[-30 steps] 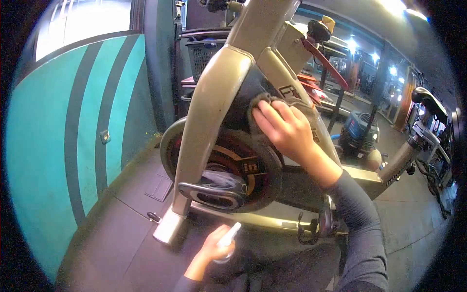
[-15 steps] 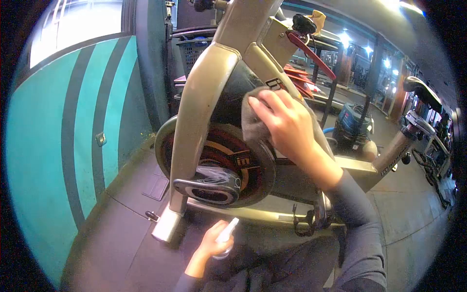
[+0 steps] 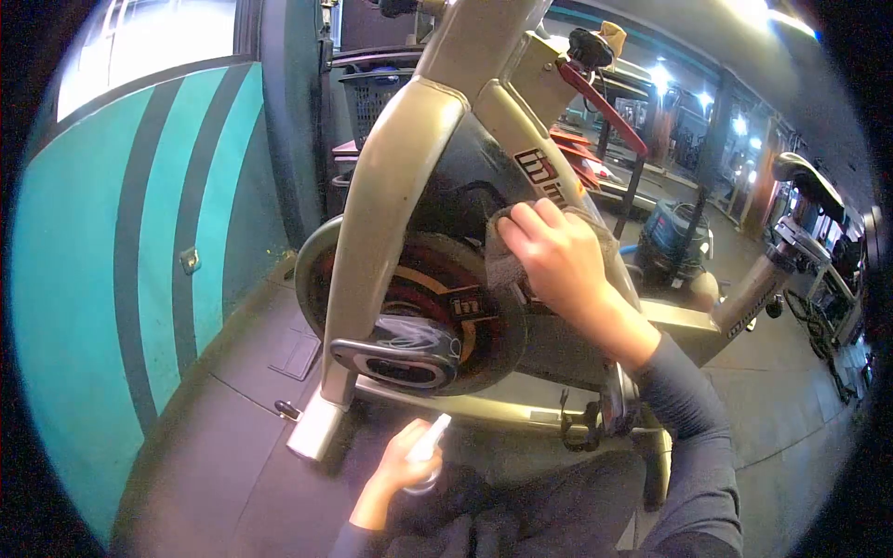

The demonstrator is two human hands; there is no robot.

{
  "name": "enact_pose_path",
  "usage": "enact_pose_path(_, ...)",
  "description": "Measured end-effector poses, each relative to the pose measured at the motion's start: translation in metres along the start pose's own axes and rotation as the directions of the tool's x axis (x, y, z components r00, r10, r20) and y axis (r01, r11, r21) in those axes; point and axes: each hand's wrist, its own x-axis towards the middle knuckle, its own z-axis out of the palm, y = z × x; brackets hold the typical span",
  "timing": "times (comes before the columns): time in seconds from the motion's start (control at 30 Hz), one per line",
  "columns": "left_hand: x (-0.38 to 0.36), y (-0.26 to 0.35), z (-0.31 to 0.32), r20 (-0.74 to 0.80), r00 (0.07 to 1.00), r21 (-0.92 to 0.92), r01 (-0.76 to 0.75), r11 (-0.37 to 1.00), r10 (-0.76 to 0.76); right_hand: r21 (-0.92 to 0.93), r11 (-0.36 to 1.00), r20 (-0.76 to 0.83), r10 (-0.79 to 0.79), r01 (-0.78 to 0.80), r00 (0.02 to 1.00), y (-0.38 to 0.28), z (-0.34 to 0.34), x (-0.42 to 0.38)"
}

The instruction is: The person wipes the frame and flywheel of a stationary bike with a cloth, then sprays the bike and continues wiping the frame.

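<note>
A grey cloth (image 3: 503,260) is bunched under my right hand (image 3: 556,256), whose fingers are closed on it against the slanted frame tube of an exercise bike (image 3: 386,177), just below the printed lettering. Low in the view, my left hand (image 3: 402,462) is wrapped round a spray bottle (image 3: 427,443) with a white nozzle, in front of the bike's lower bar. The dark flywheel (image 3: 465,316) sits left of the cloth, with a black pedal (image 3: 395,364) in front of it.
A teal striped wall (image 3: 84,260) stands at the left. Behind the bike are a dark basket (image 3: 375,98) and a red lever (image 3: 603,107). A blue and black vacuum-like machine (image 3: 672,232) and another bike's seat (image 3: 807,177) are at the right.
My right hand and the cloth have moved down and slightly right along the frame, uncovering more of the lettering. My left hand has barely moved.
</note>
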Motion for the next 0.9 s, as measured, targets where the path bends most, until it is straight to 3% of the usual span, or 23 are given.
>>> enact_pose_path(0.17, -0.001, 0.001, 0.003, 0.045, 0.997, -0.013, 0.056, 0.998, -0.055, 0.042, 0.999, -0.184, -0.007, 0.015, 0.983, 0.004, -0.009, 0.031)
enact_pose_path(0.4, -0.001, -0.004, 0.000, 0.006, 0.998, -0.025, 0.058, 0.998, -0.058, 0.002, 0.999, -0.087, 0.037, -0.037, 0.995, -0.005, 0.020, 0.023)
enact_pose_path(0.57, 0.001, -0.004, -0.002, 0.017, 0.998, -0.060, 0.060, 0.996, -0.059, -0.056, 0.998, 0.006, -0.035, 0.035, 0.999, -0.007, 0.018, -0.004)
enact_pose_path(0.7, -0.002, -0.003, 0.000, 0.021, 0.999, -0.080, 0.047, 0.996, -0.046, 0.162, 0.986, 0.099, 0.012, -0.028, 0.995, -0.002, -0.005, -0.002)
enact_pose_path(0.8, 0.000, -0.001, 0.001, 0.016, 1.000, -0.065, 0.007, 0.998, -0.006, 0.182, 0.983, -0.136, 0.058, -0.032, 0.989, 0.007, -0.018, 0.022)
enact_pose_path(0.9, 0.001, 0.001, 0.002, 0.023, 0.999, 0.000, 0.044, 0.999, -0.044, 0.111, 0.994, -0.148, 0.028, -0.011, 0.989, 0.007, 0.003, 0.034)
